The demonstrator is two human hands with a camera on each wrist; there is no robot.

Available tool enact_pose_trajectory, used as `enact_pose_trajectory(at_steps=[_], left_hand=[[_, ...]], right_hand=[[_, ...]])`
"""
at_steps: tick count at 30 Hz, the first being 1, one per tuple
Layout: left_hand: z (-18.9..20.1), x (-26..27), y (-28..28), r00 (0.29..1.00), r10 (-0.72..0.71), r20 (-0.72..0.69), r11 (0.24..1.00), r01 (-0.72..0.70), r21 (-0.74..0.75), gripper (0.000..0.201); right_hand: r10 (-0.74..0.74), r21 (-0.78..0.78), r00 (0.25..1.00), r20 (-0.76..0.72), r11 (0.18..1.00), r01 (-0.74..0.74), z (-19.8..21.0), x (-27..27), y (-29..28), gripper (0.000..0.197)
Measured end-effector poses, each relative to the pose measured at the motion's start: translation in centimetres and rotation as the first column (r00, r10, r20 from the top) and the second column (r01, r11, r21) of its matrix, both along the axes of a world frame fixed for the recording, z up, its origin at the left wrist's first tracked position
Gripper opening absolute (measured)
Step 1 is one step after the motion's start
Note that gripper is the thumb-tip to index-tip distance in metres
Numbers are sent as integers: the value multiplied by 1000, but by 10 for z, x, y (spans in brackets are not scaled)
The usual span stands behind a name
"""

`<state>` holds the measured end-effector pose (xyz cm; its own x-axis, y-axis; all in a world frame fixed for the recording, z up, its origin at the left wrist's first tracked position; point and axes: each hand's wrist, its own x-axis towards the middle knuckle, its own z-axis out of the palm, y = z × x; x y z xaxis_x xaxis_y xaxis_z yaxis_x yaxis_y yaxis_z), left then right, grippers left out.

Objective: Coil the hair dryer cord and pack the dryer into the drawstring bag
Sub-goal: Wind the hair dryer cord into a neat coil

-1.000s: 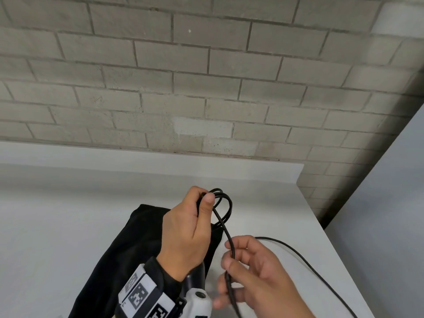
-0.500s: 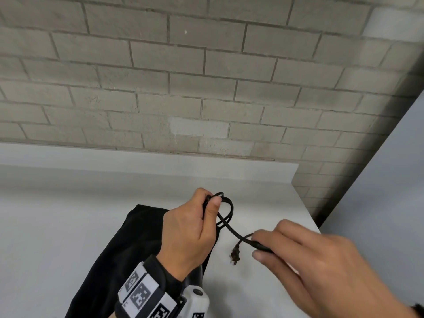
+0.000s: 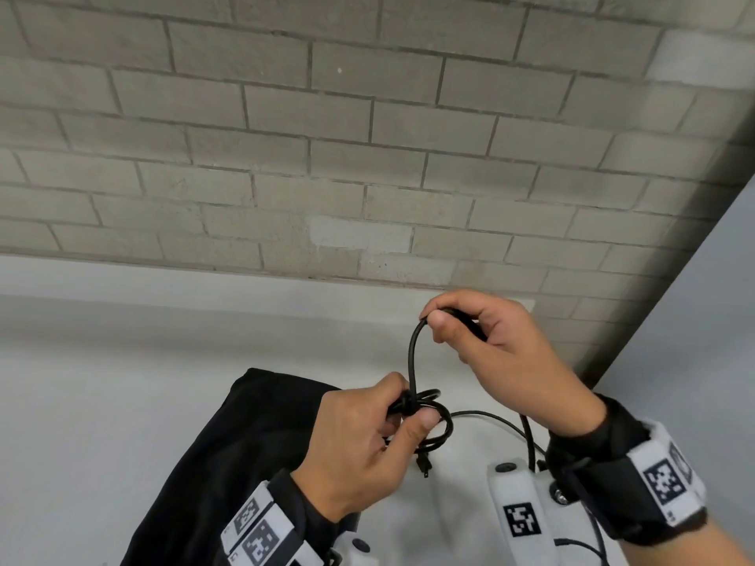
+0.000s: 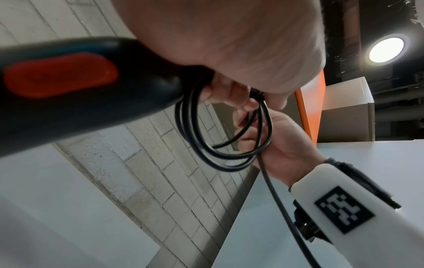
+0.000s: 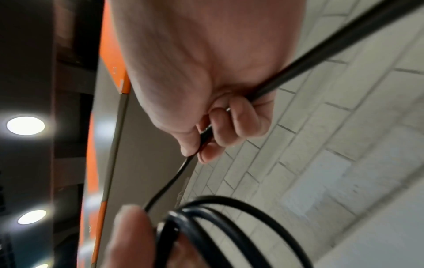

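Coiling is well under way and packing has not begun, I'd say. Start with the biggest thing: the white table (image 3: pixel 102 402) runs wide open toward 9 o'clock, its far edge meets the brick wall (image 3: pixel 367 157) at 12, and its right edge drops away at about 3, close beside the right wrist. So the free room is to the left; little to spare on the right.

The black bag (image 3: pixel 228 463) lies flat on the table at 7 o'clock, under the left forearm, mouth not visible, nothing in it as far as I can tell.

The dryer (image 4: pixel 75 94) shows only in the left wrist view: black handle, red switch, held in the left hand (image 3: pixel 359 455) along with the coil.

Now the cord (image 3: pixel 412 361): several loops pinched under the left thumb, the plug (image 3: pixel 423 467) dangling just below at 6. The right hand (image 3: pixel 490 345), up at 1 o'clock, pinches the cord between thumb and fingers and lifts a strand above the bundle. It looks like a wrap round the loops to bind them.

Left, by my reckoning: finish the wrap, open the bag, slide the dryer in, pull the drawstring.
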<state>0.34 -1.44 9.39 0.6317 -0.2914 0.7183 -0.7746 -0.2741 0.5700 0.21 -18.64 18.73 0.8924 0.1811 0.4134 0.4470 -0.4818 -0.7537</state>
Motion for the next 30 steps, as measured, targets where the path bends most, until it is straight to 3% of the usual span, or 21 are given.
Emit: enact_pose_trajectory(at_steps=[7,10,12,14,16,19,21,25,30], left_hand=[[-2,-1,2,996,-85,-35,988,80,-133,50],[-4,-1,2,996,-68,-49,986,60,-155,50],[-2,-3,2,997,-66,-34,983,59,-172,47],[1,-4,2,997,-80,-12,981,77,-177,35],[4,-4,2,997,-78,-24,979,72,-192,30],[-1,0,3,994,-83,-75,965,62,-256,39],[-1,2,4,994,-45,-95,962,18,-274,48],[3,3,5,993,-6,-118,953,-31,-301,39],[3,6,6,985,46,-166,948,-96,-304,47]], right_hand=[[37,258,980,-197,966,15,-50,9,4,12],[48,264,979,-198,965,6,-68,4,6,11],[76,280,979,-187,960,-21,-77,-3,8,24],[182,328,968,-174,937,-117,-84,-10,6,51],[272,323,948,-165,923,-209,-90,-17,5,63],[207,215,965,-162,962,-170,-98,-17,8,40],[185,231,968,-168,962,-143,-101,-17,10,30],[201,246,965,-169,957,-156,-101,-19,10,22],[232,265,950,-208,948,-174,-94,-21,11,18]])
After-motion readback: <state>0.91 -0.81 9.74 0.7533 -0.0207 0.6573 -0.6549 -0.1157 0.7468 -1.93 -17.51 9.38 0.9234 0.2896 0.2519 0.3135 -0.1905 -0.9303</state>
